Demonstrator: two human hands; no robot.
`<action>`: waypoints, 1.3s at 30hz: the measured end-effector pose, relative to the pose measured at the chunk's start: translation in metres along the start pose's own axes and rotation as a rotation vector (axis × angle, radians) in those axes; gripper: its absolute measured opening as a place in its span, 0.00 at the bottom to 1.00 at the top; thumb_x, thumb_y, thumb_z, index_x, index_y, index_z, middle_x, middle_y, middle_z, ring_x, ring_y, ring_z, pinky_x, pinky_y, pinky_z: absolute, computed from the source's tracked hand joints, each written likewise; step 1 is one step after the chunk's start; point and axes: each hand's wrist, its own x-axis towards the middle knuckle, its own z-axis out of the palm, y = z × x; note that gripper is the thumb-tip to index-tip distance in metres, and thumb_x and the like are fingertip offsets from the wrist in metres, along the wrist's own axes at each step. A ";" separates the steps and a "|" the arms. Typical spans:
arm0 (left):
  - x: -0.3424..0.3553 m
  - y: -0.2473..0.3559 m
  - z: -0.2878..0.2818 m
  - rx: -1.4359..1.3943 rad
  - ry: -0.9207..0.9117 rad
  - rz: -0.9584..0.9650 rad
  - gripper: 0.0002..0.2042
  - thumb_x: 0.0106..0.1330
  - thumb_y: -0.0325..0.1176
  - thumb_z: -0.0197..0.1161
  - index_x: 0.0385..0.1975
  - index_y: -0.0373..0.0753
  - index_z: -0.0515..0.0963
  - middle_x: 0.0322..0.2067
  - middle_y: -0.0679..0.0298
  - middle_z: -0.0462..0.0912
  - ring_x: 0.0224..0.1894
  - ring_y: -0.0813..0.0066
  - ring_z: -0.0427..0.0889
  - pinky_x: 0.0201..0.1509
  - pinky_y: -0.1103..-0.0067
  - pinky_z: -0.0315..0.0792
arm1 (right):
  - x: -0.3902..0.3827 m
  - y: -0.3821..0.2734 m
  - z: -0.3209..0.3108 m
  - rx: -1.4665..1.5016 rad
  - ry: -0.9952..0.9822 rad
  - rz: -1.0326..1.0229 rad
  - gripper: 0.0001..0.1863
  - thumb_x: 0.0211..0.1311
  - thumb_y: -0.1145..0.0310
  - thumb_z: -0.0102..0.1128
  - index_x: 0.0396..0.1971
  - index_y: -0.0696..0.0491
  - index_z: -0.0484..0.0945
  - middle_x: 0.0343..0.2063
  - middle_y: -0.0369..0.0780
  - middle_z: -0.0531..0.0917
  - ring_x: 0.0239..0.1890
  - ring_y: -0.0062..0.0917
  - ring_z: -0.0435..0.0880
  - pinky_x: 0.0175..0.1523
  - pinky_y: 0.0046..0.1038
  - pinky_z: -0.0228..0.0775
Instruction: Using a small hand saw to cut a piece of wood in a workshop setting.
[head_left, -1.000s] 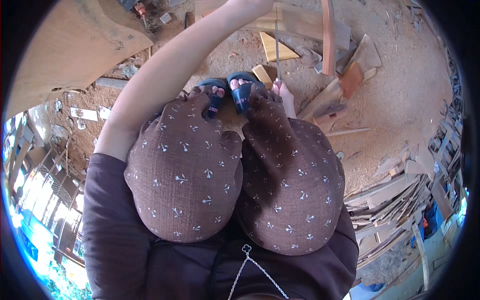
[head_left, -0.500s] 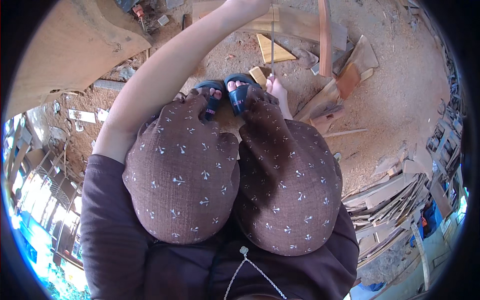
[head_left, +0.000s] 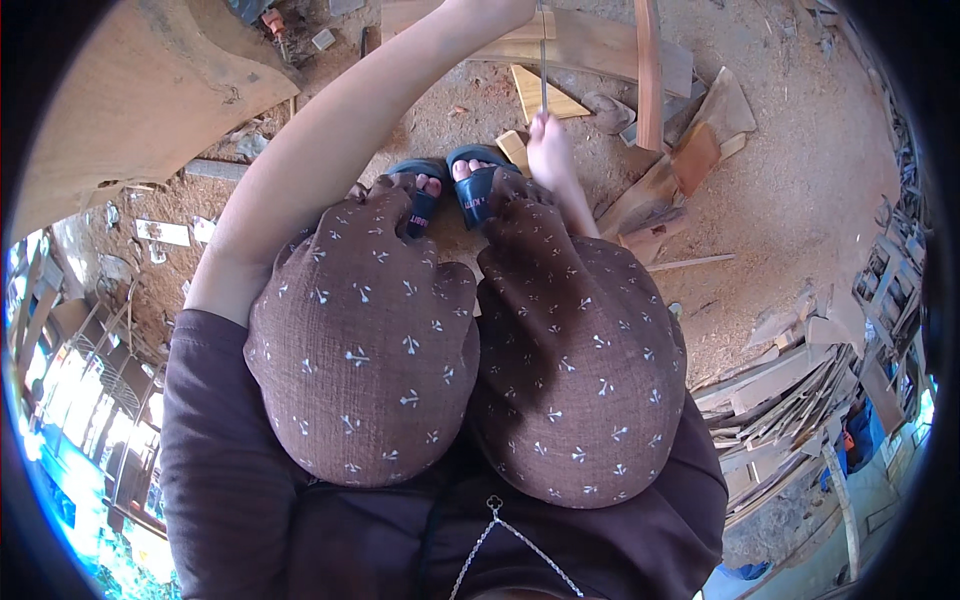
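Observation:
My right hand (head_left: 549, 145) is closed around the near end of a thin, straight metal saw (head_left: 544, 75), seen edge-on. From the hand, the blade runs away from me and meets a light wooden board (head_left: 600, 40) at the top of the view. My left arm reaches forward on the left, and my left hand (head_left: 490, 10) is at that board beside the blade. The picture's top edge cuts off its fingers, so their grip is hidden. Below the blade lies a yellowish triangular wood offcut (head_left: 540, 95), and a small wood block (head_left: 514, 150) rests by my right foot.
A reddish upright plank (head_left: 649, 80) stands right of the blade. Wood offcuts (head_left: 690, 165) lie on the sawdust-covered ground to the right. Stacked thin scraps (head_left: 780, 400) fill the lower right. A large curved wooden slab (head_left: 170, 90) takes up the upper left.
My right hand has pushed forward, away from me, with the saw, so less of the blade shows between it and the board. My left arm stays nearly still.

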 end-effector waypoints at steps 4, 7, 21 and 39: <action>0.003 -0.004 0.007 0.013 0.031 0.006 0.07 0.53 0.28 0.57 0.25 0.39 0.83 0.27 0.52 0.84 0.33 0.59 0.85 0.35 0.68 0.79 | -0.043 0.018 -0.001 -0.009 -0.043 0.021 0.15 0.68 0.62 0.44 0.42 0.58 0.72 0.33 0.56 0.79 0.39 0.53 0.78 0.42 0.49 0.69; 0.002 -0.004 0.005 0.012 0.040 0.046 0.06 0.53 0.28 0.58 0.25 0.39 0.83 0.27 0.52 0.84 0.34 0.59 0.85 0.35 0.68 0.79 | -0.014 0.002 -0.008 -0.044 -0.060 0.039 0.15 0.68 0.62 0.43 0.41 0.59 0.72 0.34 0.56 0.79 0.40 0.52 0.78 0.44 0.48 0.69; -0.001 -0.003 0.003 0.001 -0.007 0.021 0.06 0.53 0.28 0.58 0.24 0.39 0.83 0.27 0.53 0.84 0.34 0.59 0.85 0.35 0.69 0.79 | -0.052 0.036 -0.001 0.060 -0.026 -0.018 0.15 0.68 0.62 0.44 0.41 0.58 0.72 0.31 0.55 0.80 0.36 0.53 0.79 0.39 0.47 0.70; -0.002 -0.003 0.001 0.031 0.027 0.056 0.07 0.53 0.28 0.57 0.24 0.37 0.83 0.27 0.50 0.83 0.33 0.57 0.85 0.36 0.68 0.79 | -0.043 0.029 -0.001 0.071 -0.043 -0.003 0.14 0.68 0.62 0.42 0.39 0.58 0.71 0.30 0.53 0.79 0.38 0.50 0.79 0.41 0.43 0.70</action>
